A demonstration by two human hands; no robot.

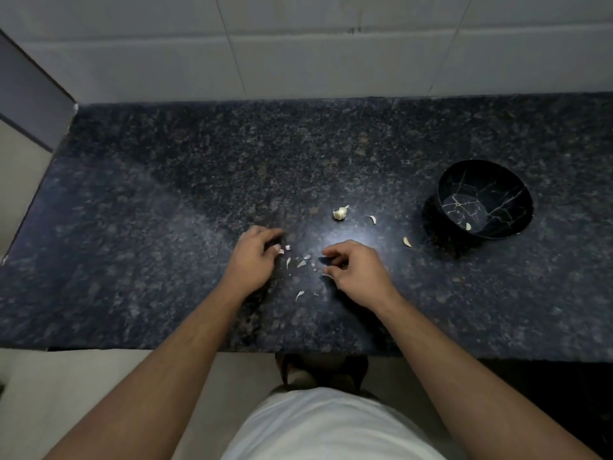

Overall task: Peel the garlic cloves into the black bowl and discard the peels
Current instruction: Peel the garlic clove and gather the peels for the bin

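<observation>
My left hand [255,257] rests on the dark counter with its fingers curled, the fingertips at a small pale peel scrap [280,251]; whether it pinches the scrap is unclear. My right hand [356,270] is curled too, and a thin garlic peel [328,276] sticks out from under its lower fingers. Several loose peels [302,263] lie between the hands. A garlic bulb remnant [340,213] sits beyond them. Two cloves [372,219] [407,241] lie toward the black bowl [497,174], which holds one clove [468,226].
The speckled granite counter [199,167] runs wall to wall, with a tiled wall [331,54] behind and a grey panel [30,94] at the left. Its front edge [166,348] is close to my body. Another peel [299,295] lies nearer me.
</observation>
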